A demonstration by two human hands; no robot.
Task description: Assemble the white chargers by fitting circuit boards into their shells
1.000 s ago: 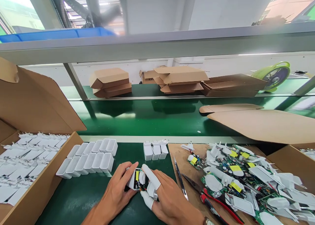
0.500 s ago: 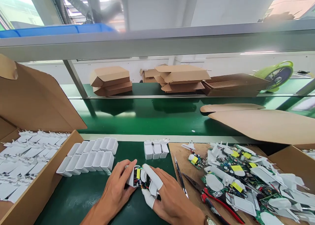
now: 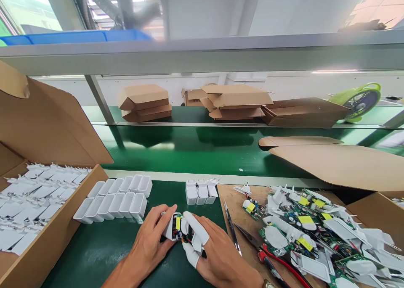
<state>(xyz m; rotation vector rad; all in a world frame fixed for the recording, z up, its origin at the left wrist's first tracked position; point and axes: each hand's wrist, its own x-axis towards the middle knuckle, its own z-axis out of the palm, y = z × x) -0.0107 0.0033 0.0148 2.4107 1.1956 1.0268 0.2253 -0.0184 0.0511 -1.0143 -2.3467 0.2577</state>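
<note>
My left hand [image 3: 152,236] grips a white plastic housing [image 3: 168,228] between thumb and fingers. White finger covers sit on the thumb and index finger of my right hand [image 3: 217,250], which is closed on a circuit board [image 3: 178,224] with yellow tape and a white part. The board's left end meets the housing's mouth; how far inside it reaches is hidden. Two rows of white housings [image 3: 116,204] stand on the green mat to the left. Ahead, three more housings [image 3: 202,193] stand together, with parts showing at their tops.
Tweezers [image 3: 232,229] and red-handled pliers [image 3: 265,254] lie on a brown board at the right. Beside them is a heap of circuit boards [image 3: 303,233] with white parts. An open carton [image 3: 72,212] of white pieces stands left. Cardboard boxes [image 3: 145,103] line the back.
The view has shifted very slightly. Both hands keep the housing and circuit board together in nearly the same position.
</note>
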